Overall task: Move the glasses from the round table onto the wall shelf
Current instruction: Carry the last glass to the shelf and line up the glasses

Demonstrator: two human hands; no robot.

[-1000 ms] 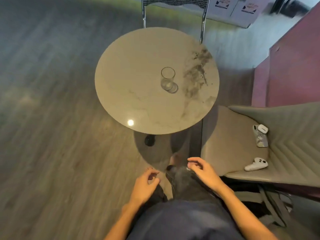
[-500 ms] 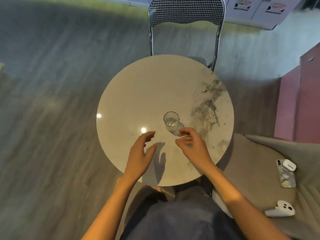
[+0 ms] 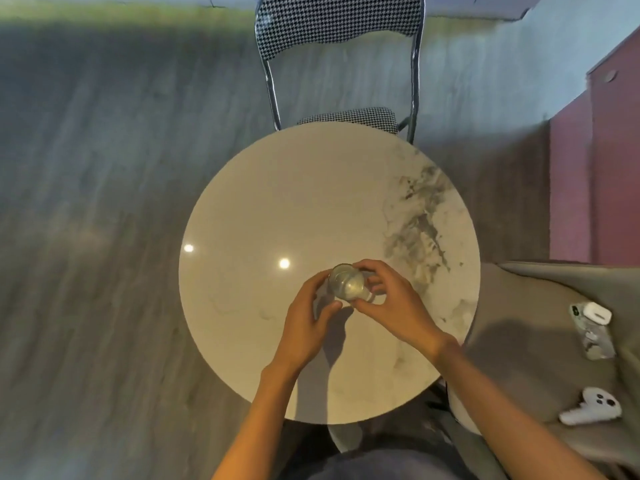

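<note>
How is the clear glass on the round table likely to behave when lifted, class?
The glass looks smooth, so probably slippery; both hands cup it. Likely rigid and breakable on the hard round table. It looks short and wide, so tipping seems unlikely.

A glass [image 3: 347, 283] stands on the table [image 3: 311, 209], in the half of the tabletop nearer the wearer. The left hand [image 3: 304, 323] lies to the left of the glass and the right hand [image 3: 391, 306] to its right, their fingers [image 3: 367, 268] closed round its sides. A chair [image 3: 341, 60] stands behind the table, its seat partly under the far rim. To the right of the table lies a cushioned seat [image 3: 526, 327]; on it rest a phone [image 3: 594, 336] with a small case [image 3: 597, 312] upon it and, nearer the wearer, a controller [image 3: 590, 407].
</note>
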